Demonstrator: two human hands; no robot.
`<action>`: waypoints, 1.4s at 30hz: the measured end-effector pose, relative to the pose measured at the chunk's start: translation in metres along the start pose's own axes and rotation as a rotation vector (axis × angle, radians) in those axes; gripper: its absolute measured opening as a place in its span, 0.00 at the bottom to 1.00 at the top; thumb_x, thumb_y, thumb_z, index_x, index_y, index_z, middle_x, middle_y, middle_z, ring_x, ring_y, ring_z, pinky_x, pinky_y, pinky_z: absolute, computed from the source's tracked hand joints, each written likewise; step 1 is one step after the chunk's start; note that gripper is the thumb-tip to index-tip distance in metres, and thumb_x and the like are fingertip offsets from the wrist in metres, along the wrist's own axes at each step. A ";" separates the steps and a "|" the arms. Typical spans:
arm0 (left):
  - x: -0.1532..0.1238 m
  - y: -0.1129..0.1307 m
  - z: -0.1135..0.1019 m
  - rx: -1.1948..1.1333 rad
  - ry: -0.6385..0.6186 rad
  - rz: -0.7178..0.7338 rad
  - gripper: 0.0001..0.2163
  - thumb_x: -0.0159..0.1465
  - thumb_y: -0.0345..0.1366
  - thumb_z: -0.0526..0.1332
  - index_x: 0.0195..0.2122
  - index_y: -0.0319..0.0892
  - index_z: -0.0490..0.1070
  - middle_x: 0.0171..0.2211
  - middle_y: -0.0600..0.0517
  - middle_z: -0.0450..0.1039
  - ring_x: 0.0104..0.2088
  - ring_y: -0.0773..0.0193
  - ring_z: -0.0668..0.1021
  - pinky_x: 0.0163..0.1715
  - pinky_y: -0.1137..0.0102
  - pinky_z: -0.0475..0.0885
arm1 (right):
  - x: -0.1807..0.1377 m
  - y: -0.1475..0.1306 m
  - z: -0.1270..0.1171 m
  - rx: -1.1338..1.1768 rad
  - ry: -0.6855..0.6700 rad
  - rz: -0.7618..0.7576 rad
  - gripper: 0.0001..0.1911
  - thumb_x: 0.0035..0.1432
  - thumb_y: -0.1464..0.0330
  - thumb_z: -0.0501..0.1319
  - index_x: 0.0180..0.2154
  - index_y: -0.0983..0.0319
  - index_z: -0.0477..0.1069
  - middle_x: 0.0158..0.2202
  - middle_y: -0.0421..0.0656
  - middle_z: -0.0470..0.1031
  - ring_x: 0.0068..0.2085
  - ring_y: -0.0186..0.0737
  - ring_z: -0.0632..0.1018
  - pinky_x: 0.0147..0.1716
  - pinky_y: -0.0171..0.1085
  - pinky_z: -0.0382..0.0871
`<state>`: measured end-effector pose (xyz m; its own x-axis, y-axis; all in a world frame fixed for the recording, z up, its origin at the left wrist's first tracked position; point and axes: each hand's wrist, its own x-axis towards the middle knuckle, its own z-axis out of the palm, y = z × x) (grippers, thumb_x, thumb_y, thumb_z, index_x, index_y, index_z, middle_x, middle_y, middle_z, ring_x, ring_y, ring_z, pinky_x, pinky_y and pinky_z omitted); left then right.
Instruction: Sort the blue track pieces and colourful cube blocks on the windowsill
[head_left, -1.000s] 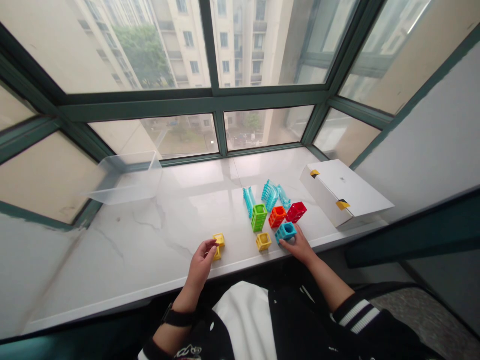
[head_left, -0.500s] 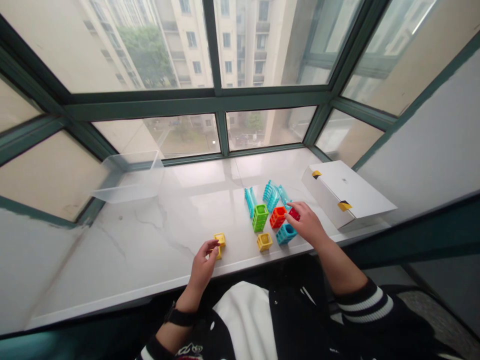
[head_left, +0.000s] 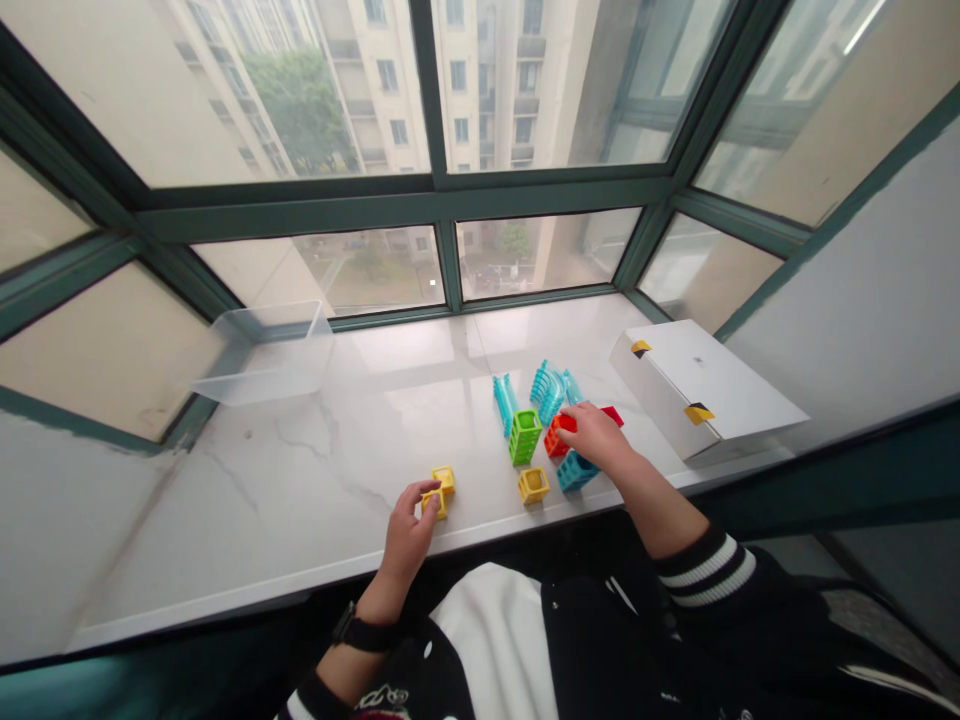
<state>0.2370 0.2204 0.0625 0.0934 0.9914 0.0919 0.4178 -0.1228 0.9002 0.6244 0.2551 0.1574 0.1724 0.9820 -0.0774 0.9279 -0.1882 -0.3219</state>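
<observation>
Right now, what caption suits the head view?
Right hand at an orange-red block, left hand at a yellow block, beside a window.

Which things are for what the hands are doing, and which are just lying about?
Probably being used:
yellow blocks, two by the left hand
orange block, at the right hand
green block
blue block
red block
blue tracks

Seemingly just lying about:
clear tub
white box
</observation>
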 end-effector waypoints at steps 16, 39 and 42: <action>-0.001 -0.023 0.005 0.294 0.053 0.139 0.20 0.65 0.42 0.64 0.58 0.46 0.71 0.54 0.43 0.72 0.58 0.47 0.75 0.62 0.47 0.71 | -0.001 0.001 -0.001 -0.037 -0.013 -0.029 0.19 0.64 0.65 0.63 0.55 0.61 0.78 0.58 0.52 0.77 0.56 0.51 0.79 0.53 0.41 0.72; -0.005 -0.022 0.014 0.317 -0.173 0.257 0.25 0.69 0.38 0.61 0.68 0.49 0.65 0.61 0.43 0.75 0.59 0.49 0.78 0.61 0.49 0.72 | -0.086 -0.115 0.048 0.468 -0.035 -0.606 0.26 0.64 0.69 0.65 0.63 0.53 0.70 0.57 0.47 0.76 0.57 0.48 0.78 0.60 0.50 0.73; -0.007 0.002 0.008 0.226 -0.230 0.344 0.26 0.71 0.39 0.61 0.70 0.51 0.63 0.63 0.44 0.74 0.61 0.50 0.76 0.62 0.50 0.72 | -0.076 -0.127 0.068 0.368 -0.078 -0.515 0.38 0.55 0.71 0.72 0.66 0.59 0.67 0.64 0.55 0.70 0.63 0.57 0.73 0.64 0.55 0.69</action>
<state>0.2442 0.2125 0.0603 0.4481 0.8587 0.2485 0.5115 -0.4743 0.7166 0.4711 0.2035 0.1397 -0.3036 0.9465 0.1096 0.7083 0.3011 -0.6384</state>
